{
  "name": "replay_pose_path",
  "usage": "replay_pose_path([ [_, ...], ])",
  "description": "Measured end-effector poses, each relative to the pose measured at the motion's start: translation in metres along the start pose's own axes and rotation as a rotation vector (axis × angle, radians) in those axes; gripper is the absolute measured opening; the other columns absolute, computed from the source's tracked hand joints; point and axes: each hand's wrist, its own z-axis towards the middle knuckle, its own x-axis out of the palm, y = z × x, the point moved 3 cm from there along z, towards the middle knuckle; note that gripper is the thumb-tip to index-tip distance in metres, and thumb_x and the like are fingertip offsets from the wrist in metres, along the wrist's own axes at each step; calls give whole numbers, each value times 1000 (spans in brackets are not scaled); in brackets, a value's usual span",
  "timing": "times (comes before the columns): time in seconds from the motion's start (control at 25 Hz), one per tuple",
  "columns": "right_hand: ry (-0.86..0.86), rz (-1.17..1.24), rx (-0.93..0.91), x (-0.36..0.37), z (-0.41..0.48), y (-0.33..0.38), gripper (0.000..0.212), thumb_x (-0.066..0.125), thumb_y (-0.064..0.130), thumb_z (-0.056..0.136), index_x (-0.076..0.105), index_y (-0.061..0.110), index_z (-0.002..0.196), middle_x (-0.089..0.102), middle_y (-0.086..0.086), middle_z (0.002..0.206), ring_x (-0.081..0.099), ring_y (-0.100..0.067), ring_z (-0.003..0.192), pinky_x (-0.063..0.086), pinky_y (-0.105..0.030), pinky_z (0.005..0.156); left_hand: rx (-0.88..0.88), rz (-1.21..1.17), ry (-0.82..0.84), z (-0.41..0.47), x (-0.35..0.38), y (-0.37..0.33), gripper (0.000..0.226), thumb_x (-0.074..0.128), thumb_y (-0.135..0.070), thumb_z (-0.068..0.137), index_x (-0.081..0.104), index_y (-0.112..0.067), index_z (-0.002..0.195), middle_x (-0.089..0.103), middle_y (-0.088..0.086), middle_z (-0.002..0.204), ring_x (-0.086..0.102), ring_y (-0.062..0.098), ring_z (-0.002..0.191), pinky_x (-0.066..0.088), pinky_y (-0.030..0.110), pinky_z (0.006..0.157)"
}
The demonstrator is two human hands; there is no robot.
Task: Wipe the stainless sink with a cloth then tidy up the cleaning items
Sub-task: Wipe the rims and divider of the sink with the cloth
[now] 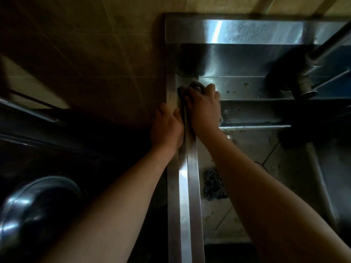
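Hands: right hand (204, 109) clutches cloth (193, 86) on sink rim (191, 177) | left hand (167, 128) grips same rim | both arms outstretched

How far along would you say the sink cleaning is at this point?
Mid-wipe. The rim shines along its near stretch, possibly done. The right hand holds the cloth against the rim's far left corner while the left hand grips the rim. Left: specks on the back ledge, a grimy basin floor, and the scourer lying there to tidy.
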Motion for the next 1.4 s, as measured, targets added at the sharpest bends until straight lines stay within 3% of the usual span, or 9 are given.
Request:
replay_pose_path([
  [0.12, -3, -85, -69, -1, 15, -5, 39, 41, 41, 94, 50, 28, 129, 38, -14, 134, 37, -34, 119, 34, -44, 97, 11, 20, -2, -2, -2, -1, 44, 32, -35, 96, 35, -7, 130, 47, 21, 127, 50, 37, 110, 41, 40, 88],
  [0.28, -19, -168, -4, -3, 34, -22, 39, 39, 48, 92, 50, 32, 127, 36, -15, 136, 36, -38, 117, 34, -47, 92, 15, 20, 21, -3, -3, -2, 44, 30, -38, 97, 36, -7, 128, 48, 20, 125, 52, 37, 106, 44, 43, 87],
  [0.52, -76, -115, 86, -9, 14, -43, 41, 45, 45, 91, 51, 27, 126, 40, -18, 127, 40, -37, 111, 37, -47, 89, -1, 5, 16, -3, -3, -1, 47, 30, -38, 97, 31, -10, 134, 46, 19, 129, 52, 35, 108, 44, 37, 87],
  [0.68, -64, -35, 52, 0, 4, -23, 40, 47, 44, 90, 53, 27, 126, 41, -15, 124, 41, -35, 111, 39, -46, 89, 7, 22, 5, -2, -2, 0, 42, 32, -36, 95, 36, -9, 128, 50, 19, 121, 55, 35, 99, 49, 45, 83],
  [0.88, -61, -47, 34, -2, 15, -23, 40, 47, 47, 90, 53, 27, 124, 41, -15, 125, 38, -34, 113, 38, -46, 90, 12, 36, 2, 0, 0, 2, 48, 32, -36, 96, 30, -7, 135, 46, 21, 130, 49, 37, 112, 42, 40, 89],
  [1.12, -67, -118, 169, -5, 31, -42, 38, 46, 47, 89, 53, 25, 118, 39, -15, 127, 36, -37, 114, 33, -47, 92, 32, 42, -33, 0, 2, 3, 44, 32, -35, 97, 35, -7, 130, 50, 22, 123, 54, 37, 103, 33, 32, 71],
  [1.4, -116, -13, 252, -5, 5, -43, 34, 47, 42, 90, 56, 19, 114, 40, -15, 121, 41, -35, 108, 38, -46, 90, 34, 83, -82, 1, 4, 4, 41, 32, -37, 96, 38, -9, 125, 53, 19, 118, 56, 35, 95, 35, 33, 66],
])
